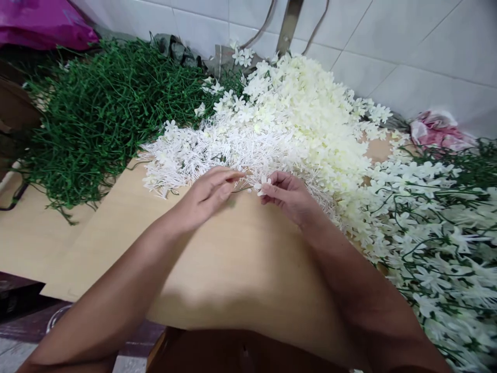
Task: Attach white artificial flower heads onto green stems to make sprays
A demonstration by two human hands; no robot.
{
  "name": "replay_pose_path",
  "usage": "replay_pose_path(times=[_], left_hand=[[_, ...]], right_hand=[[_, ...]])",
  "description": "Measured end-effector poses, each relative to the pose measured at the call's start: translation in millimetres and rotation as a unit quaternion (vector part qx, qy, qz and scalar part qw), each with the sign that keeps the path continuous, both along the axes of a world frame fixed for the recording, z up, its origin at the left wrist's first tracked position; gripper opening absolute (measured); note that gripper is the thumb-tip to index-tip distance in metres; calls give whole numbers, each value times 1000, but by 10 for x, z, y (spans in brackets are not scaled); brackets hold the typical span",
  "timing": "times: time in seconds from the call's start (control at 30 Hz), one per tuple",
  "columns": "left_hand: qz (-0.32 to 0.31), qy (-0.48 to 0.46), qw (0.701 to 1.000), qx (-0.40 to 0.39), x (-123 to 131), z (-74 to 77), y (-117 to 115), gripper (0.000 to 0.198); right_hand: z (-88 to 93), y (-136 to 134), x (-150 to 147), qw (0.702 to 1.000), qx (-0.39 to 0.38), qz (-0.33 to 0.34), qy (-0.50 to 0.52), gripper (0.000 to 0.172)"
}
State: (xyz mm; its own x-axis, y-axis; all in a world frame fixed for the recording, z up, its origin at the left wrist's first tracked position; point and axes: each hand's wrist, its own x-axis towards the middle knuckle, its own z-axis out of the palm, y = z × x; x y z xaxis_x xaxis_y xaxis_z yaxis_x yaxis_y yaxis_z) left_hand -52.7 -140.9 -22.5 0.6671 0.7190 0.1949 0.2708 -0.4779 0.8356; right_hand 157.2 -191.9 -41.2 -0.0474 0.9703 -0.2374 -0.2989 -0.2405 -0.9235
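My right hand point(286, 196) pinches a small white artificial flower point(264, 186) between thumb and fingertips. Facing it, my left hand point(209, 194) has thumb and fingers drawn together at the end of a thin green stem point(241, 190), which points toward the flower. The fingers partly hide this stem. Just beyond both hands lies a heap of white stamen sprigs point(240, 147). Loose cream-white flower heads point(310, 103) are piled behind and to the right of it.
Green plastic stems point(104, 98) form a big heap at the left. Assembled white flowers on green stems point(438, 259) cover the right side. Under my hands is a pale wooden board point(233, 269). A tiled wall point(419, 57) stands behind, with a magenta bag point(42, 23) at the upper left.
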Motion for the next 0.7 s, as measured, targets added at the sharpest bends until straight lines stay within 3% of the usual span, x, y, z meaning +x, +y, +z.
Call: replay_pose_path(times=[0.07, 0.17, 0.23, 0.3, 0.33, 0.4, 0.47, 0.5, 0.6, 0.63, 0.7], left_hand=[[-13, -23, 999, 35, -62, 71, -29, 50], [-19, -12, 998, 51, -55, 130, -91, 38], [-8, -4, 999, 39, -7, 129, -131, 35], [-15, -2, 1000, 0, 48, 101, -166, 33], [-35, 3, 999, -28, 75, 77, -183, 30], [-90, 30, 992, -85, 134, 14, -224, 27], [-140, 60, 982, -108, 201, -61, -273, 27], [-153, 75, 980, -99, 234, -98, -297, 27], [-149, 111, 982, -32, 300, -177, -336, 28], [-141, 125, 982, -11, 304, -186, -327, 28], [-108, 149, 983, 17, 285, -169, -271, 28]], right_hand=[[87, -22, 77, 999, -43, -5, 24, 38], [211, -63, 198, 997, -70, 23, 15, 37], [290, -95, 295, 991, -68, 109, -39, 35], [356, -115, 396, 965, -46, 218, -139, 30], [377, -115, 436, 948, -21, 238, -210, 27], [375, -84, 472, 912, 53, 172, -369, 19], [312, -20, 432, 853, 121, 39, -506, 9], [265, 19, 388, 820, 139, 4, -556, 9], [129, 118, 253, 733, 154, -3, -663, 19], [101, 137, 234, 718, 157, 0, -678, 16], [82, 152, 260, 724, 168, -4, -669, 10]])
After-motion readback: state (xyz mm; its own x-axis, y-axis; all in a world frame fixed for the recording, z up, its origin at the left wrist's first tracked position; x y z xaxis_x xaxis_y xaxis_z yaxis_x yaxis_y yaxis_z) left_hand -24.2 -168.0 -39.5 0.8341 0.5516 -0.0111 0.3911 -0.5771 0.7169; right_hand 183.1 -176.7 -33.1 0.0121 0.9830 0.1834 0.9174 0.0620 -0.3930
